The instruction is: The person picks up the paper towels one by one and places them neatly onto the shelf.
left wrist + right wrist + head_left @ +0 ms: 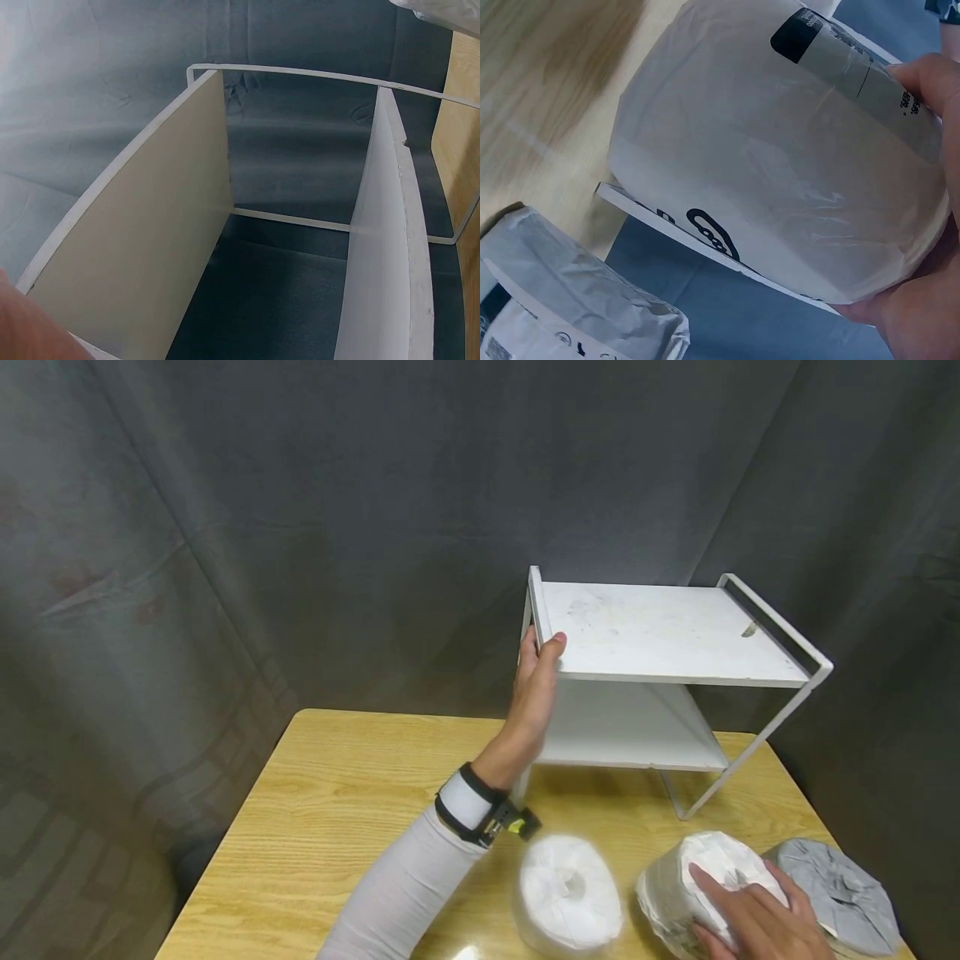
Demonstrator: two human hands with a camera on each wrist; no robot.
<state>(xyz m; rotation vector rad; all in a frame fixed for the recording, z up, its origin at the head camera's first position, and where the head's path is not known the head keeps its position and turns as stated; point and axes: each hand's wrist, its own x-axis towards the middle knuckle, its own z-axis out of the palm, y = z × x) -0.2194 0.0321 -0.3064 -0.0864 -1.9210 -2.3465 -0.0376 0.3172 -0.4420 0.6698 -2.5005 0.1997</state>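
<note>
A white two-tier shelf (637,631) stands at the back right of the table. My left hand (534,693) grips its left side frame, thumb over the top board and fingers outside. In the left wrist view the undersides and edges of both boards (150,202) show, with only a bit of the hand at the lower left. My right hand (765,918) holds a white wrapped paper roll (671,893) at the front right, tilted. In the right wrist view the roll's wrapper (765,150) carries dark print, and thumb and fingers clasp one end.
An upright white paper roll (570,893) stands left of the held one. A grey-looking wrapped roll (840,893) lies at the table's right edge. The wooden table (330,793) extends left. Dark grey cloth (337,527) hangs behind and at both sides.
</note>
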